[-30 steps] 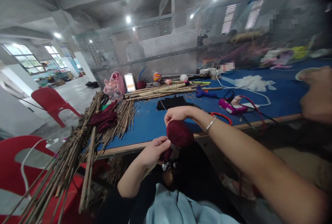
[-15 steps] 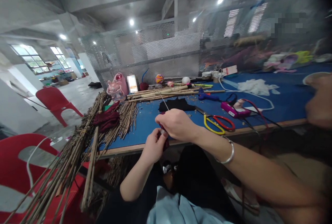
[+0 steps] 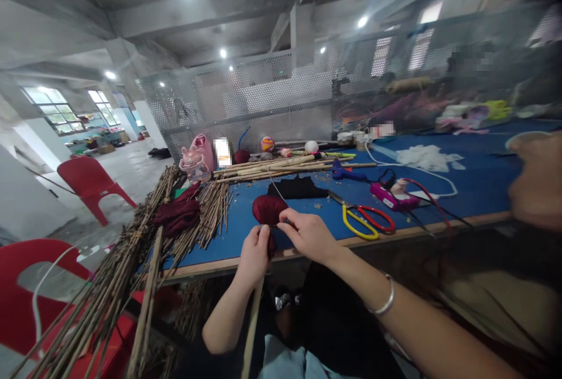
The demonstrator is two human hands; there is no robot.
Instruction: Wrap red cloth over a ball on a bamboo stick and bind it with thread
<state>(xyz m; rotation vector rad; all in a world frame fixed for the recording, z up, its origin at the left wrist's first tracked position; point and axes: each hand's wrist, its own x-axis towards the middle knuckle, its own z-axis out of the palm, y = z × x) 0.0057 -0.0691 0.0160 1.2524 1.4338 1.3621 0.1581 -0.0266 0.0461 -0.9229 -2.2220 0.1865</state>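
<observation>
A rounded bundle of dark red cloth sits at the top of a pale wooden stick, just above the near edge of the table. My left hand is closed around the gathered cloth below the bundle, where the stick runs down toward my lap. Against the bundle's lower right side, my right hand is pinched; what lies between its fingertips is too small to name. A thin pale strand slants down behind the bundle toward the right fingers. Yellow-and-red-handled scissors lie right of my hands, beside a black cloth.
Bundled thin sticks hang over the table's left end, with more dark red cloth on them. A blue glue gun, a purple power strip and white cloth scraps lie rightward. Another person's blurred hand is at far right.
The dark red bundle has come up into view above my hands, and the stick now shows below. My right hand has shifted slightly right and down, off the top of my left.
</observation>
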